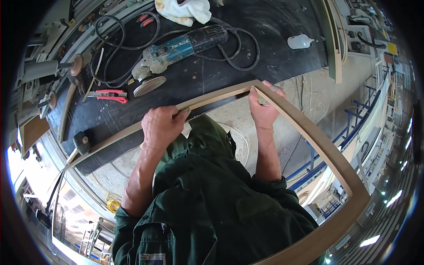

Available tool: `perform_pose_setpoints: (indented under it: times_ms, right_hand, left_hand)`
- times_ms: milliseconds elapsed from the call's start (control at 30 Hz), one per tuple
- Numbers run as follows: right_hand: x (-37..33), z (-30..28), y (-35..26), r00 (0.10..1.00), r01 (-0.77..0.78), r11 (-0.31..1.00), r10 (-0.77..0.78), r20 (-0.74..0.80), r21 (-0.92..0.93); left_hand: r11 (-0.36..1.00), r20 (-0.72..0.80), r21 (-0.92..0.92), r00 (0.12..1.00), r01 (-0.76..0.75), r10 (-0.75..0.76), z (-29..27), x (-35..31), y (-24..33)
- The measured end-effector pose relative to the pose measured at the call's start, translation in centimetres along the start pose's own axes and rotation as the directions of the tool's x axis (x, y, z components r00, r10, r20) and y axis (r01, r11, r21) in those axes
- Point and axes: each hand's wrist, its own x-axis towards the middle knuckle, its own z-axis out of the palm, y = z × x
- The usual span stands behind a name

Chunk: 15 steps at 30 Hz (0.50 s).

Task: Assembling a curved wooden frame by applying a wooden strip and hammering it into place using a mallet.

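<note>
A light wooden frame [314, 132] with a rounded corner lies across in front of me, one long side along the near edge of the black bench. My left hand [160, 126] is closed around that side, thumb and fingers gripping the wood. At the corner where two sides meet, my right hand [264, 110] holds the frame between thumb and fingers. The frame's other end curves round at the lower right, beside my body. Beyond my left hand, an angle grinder [179, 49] with a round disc lies on the bench.
On the black bench [207, 73] lie a red utility knife [111, 96], looped cable, a white cloth [184, 11], a white squeeze bottle [299, 42] and a black-headed mallet [81, 142]. Wooden strips [336, 66] stick out at far right. A blue metal rack [349, 126] stands right.
</note>
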Motion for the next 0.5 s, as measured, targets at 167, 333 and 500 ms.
perform_pose_setpoints:
  times_ms: [167,333,500]
  right_hand:
    - [0.1,-0.2,0.2,0.999,0.035,0.999,-0.034,0.004,-0.039]
    - [0.0,-0.2,-0.9,0.997,-0.073,0.997,0.073,0.003,-0.041]
    - [-1.8,1.0,-1.1,0.961,-0.276,0.93,0.275,0.036,0.245]
  left_hand:
    - [1.0,-0.013,0.019,1.0,0.009,-0.009,0.3,0.3,0.1]
    - [0.999,0.009,0.046,1.0,0.028,-0.028,0.2,0.7,0.5]
    - [0.997,0.035,0.082,0.999,0.009,-0.012,0.2,1.1,0.6]
